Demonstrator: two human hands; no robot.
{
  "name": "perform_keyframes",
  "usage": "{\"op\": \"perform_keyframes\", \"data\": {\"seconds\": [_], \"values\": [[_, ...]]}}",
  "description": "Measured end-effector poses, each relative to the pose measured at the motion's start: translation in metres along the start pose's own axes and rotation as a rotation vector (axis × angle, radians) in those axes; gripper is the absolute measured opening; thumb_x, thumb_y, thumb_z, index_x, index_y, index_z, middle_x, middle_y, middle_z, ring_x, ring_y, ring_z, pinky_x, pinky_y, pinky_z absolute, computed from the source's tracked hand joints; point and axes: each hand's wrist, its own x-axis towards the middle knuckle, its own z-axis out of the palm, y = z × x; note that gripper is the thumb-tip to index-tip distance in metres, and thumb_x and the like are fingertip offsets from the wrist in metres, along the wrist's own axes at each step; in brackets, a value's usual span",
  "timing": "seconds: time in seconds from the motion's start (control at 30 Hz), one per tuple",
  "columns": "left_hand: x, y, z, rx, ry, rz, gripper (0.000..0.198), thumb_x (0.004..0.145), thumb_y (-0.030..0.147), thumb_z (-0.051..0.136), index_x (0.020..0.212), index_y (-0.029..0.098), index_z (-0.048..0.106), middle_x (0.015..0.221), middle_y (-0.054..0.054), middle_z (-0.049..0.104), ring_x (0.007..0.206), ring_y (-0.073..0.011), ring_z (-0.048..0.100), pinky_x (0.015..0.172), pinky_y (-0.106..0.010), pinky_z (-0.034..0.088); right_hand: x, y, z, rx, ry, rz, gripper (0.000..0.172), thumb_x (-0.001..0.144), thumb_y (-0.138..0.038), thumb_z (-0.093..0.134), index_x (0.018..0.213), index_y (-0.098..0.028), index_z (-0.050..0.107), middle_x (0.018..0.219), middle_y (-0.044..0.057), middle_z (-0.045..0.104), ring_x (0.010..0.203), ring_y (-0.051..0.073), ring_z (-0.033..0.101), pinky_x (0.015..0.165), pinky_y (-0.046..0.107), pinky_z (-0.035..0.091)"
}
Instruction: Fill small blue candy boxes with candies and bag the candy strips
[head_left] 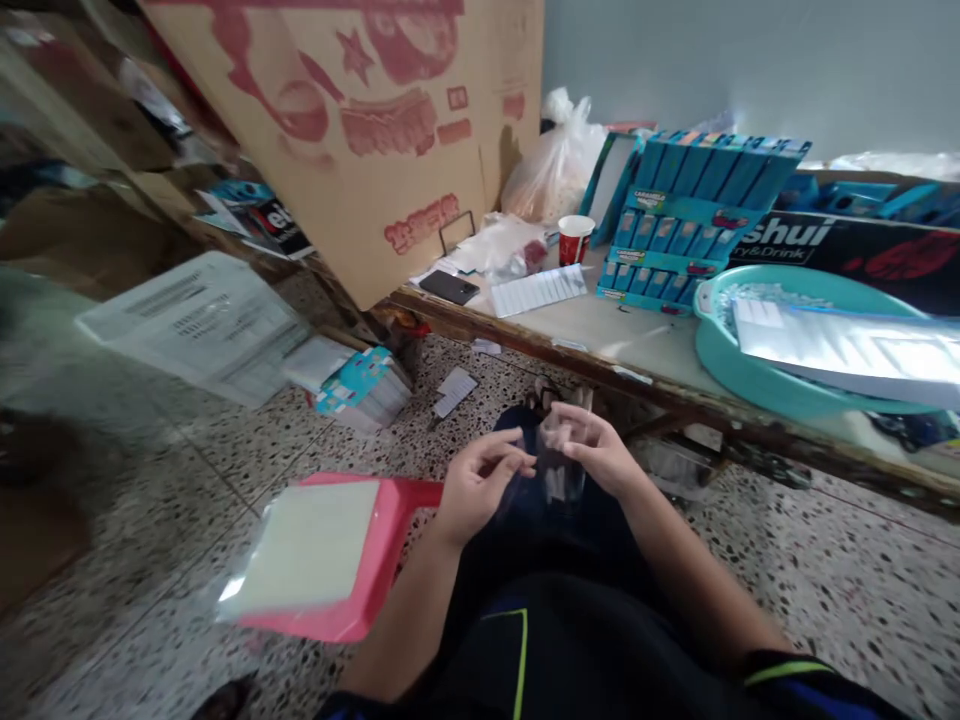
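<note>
Over my lap, my right hand (pixel 592 445) pinches a clear plastic bag (pixel 561 482) that hangs down, blurred, between my knees. My left hand (pixel 484 482) is close beside it on the left, thumb and fingers pressed together. Thin transparent film shows at its fingertips and seems to be part of the same plastic, though the edges are hard to make out. Left of my left arm, a pale flat stack wrapped in clear plastic (pixel 315 545) lies on a pink stool (pixel 386 540).
A worktable (pixel 540 340) runs along the wall, bearing a phone (pixel 448 287), a red cup (pixel 576 240), a blue display of small boxes (pixel 667 220) and a teal basin (pixel 757 375). A large carton (pixel 360 180) stands left. Blue-and-white packs (pixel 367 385) are low beside it.
</note>
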Motion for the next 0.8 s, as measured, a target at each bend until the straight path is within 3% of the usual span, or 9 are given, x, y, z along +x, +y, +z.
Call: {"op": "perform_keyframes", "data": {"seconds": [0.07,0.13,0.27,0.37,0.43,0.47,0.53,0.7,0.8], "values": [[0.012,-0.009,-0.003,-0.051,0.072,-0.088,0.041,0.079,0.045,0.080,0.104,0.014,0.072,0.078,-0.007,0.077,0.064,-0.0170,0.071,0.067,-0.029,0.058,-0.001,-0.011,0.001,-0.118,0.062,-0.049,0.026,0.071,-0.043,0.088,0.078,-0.021,0.075,0.067,0.000,0.070,0.066,0.016,0.066,0.090,0.041,0.055],[0.023,-0.017,-0.006,-0.085,0.092,-0.140,0.039,0.067,0.048,0.087,0.079,0.014,0.072,0.065,-0.005,0.073,0.056,-0.0151,0.067,0.059,-0.026,0.054,0.001,-0.022,0.004,-0.262,0.048,-0.089,0.033,0.074,-0.044,0.085,0.057,-0.020,0.068,0.066,0.003,0.071,0.065,0.017,0.065,0.083,0.039,0.055],[0.039,-0.031,-0.009,-0.085,0.118,-0.151,0.048,0.061,0.050,0.090,0.055,0.016,0.058,0.048,0.002,0.058,0.044,-0.0082,0.052,0.046,-0.019,0.043,0.012,-0.026,0.018,-0.477,-0.014,-0.079,0.043,0.086,-0.046,0.073,0.054,-0.020,0.064,0.056,0.001,0.064,0.055,0.014,0.058,0.071,0.034,0.052],[0.041,-0.037,-0.011,-0.011,0.184,-0.107,0.046,0.077,0.052,0.079,0.058,0.016,0.058,0.050,0.001,0.059,0.047,-0.0104,0.056,0.049,-0.021,0.047,0.019,-0.017,0.026,-0.688,0.275,-0.147,0.039,0.089,-0.046,0.069,0.061,-0.020,0.062,0.061,0.001,0.060,0.062,0.016,0.058,0.076,0.036,0.053],[0.040,-0.037,-0.013,0.104,0.304,0.009,0.034,0.089,0.045,0.069,0.072,0.016,0.067,0.062,-0.002,0.068,0.058,-0.0132,0.065,0.059,-0.025,0.054,0.018,-0.014,0.030,-0.857,0.514,-0.293,0.024,0.086,-0.043,0.071,0.094,-0.019,0.069,0.094,0.008,0.067,0.096,0.024,0.064,0.095,0.044,0.052],[0.039,-0.037,-0.015,0.186,0.359,0.104,0.026,0.093,0.039,0.066,0.083,0.016,0.071,0.072,-0.004,0.072,0.065,-0.0140,0.068,0.065,-0.026,0.056,0.015,-0.015,0.032,-0.918,0.589,-0.364,0.034,0.086,-0.041,0.072,0.112,-0.020,0.066,0.113,0.012,0.064,0.114,0.027,0.059,0.105,0.049,0.047],[0.036,-0.035,-0.018,0.376,0.390,0.340,0.011,0.094,0.023,0.064,0.099,0.017,0.072,0.088,-0.005,0.075,0.076,-0.0147,0.070,0.073,-0.028,0.057,0.008,-0.018,0.038,-0.923,0.575,-0.387,0.051,0.088,-0.038,0.070,0.134,-0.023,0.055,0.135,0.015,0.053,0.133,0.029,0.047,0.113,0.053,0.041],[0.036,-0.038,-0.021,0.732,0.254,0.944,0.026,0.078,0.002,0.075,0.073,0.019,0.056,0.068,0.001,0.060,0.068,-0.0130,0.058,0.069,-0.028,0.051,0.000,-0.014,0.057,-0.307,0.182,-0.027,0.059,0.091,-0.047,0.068,0.142,-0.028,0.047,0.134,0.012,0.061,0.118,0.024,0.062,0.094,0.042,0.056],[0.038,-0.044,-0.020,0.903,0.072,0.972,0.038,0.083,0.005,0.070,0.062,0.020,0.043,0.059,0.004,0.045,0.061,-0.0129,0.046,0.063,-0.028,0.042,0.006,0.001,0.060,-0.084,0.166,0.061,0.057,0.084,-0.047,0.076,0.134,-0.028,0.056,0.121,0.008,0.069,0.104,0.022,0.068,0.088,0.039,0.058]]}}
